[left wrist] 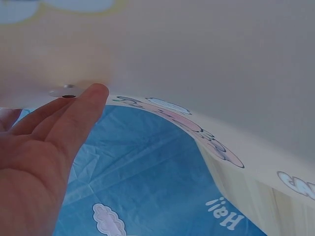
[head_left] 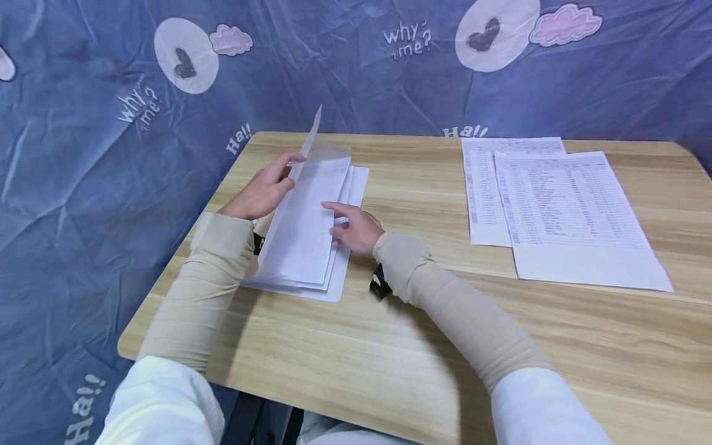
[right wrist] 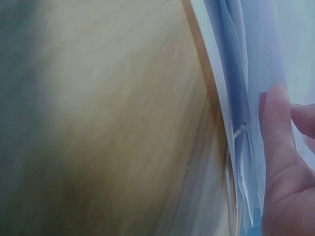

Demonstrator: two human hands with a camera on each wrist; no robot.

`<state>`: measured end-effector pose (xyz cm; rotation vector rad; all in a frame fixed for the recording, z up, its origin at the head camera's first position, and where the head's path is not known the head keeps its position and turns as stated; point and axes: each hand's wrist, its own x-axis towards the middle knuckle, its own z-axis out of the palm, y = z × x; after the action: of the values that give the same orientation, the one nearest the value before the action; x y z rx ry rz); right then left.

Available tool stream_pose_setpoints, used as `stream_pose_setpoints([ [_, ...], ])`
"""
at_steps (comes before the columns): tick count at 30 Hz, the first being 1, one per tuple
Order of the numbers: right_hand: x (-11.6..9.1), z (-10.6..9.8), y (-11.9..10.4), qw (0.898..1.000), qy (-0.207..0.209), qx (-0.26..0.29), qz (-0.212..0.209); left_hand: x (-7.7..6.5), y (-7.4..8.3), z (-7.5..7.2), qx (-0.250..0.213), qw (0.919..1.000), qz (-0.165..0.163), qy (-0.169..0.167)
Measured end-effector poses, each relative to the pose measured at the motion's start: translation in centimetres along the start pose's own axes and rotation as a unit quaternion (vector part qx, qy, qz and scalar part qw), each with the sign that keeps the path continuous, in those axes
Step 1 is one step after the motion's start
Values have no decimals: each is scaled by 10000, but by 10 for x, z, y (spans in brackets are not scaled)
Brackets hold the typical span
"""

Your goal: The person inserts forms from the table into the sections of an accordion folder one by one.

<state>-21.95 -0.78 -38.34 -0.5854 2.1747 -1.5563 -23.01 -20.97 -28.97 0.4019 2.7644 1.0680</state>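
In the head view I read bright, even illumination. Soft shadows lie on the desk (head_left: 345, 355) beneath both forearms (head_left: 473, 315), indicating light from above; the source is out of frame. The white sleeves (head_left: 161, 402) approach overexposure, and fine print on the loose sheets (head_left: 578, 204) is not legible. In the left wrist view I register a dimmer exposure: the pale cover (left wrist: 211, 54) renders grey, with a warm patch beside the fingers (left wrist: 88, 110). In the right wrist view I note heavy blur: the desk smears into streaks, the left side darkens, and the pages (right wrist: 301, 44) wash out to pale blue.
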Motion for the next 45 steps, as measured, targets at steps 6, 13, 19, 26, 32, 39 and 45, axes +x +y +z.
stream_pose_setpoints([
  [6,-5,-13,6,9998,13,212,-55,0,0,0,42,10000,-40,-28],
  [13,-16,-36,13,9989,163,427,123,0,-1,0,152,9999,-36,-70],
  [19,-26,-57,22,9991,340,110,247,1,-3,0,101,9999,-6,-78],
  [26,-37,-82,32,9972,642,-157,341,2,-4,1,40,10000,21,-65],
  [32,-48,-103,40,9952,856,-322,360,2,-4,2,33,9999,43,-90],
  [39,-63,-126,46,9911,1123,-510,497,2,-3,2,138,9999,21,-71],
  [45,-77,-143,51,9898,1189,-577,530,1,-2,2,207,9997,9,-84],
])
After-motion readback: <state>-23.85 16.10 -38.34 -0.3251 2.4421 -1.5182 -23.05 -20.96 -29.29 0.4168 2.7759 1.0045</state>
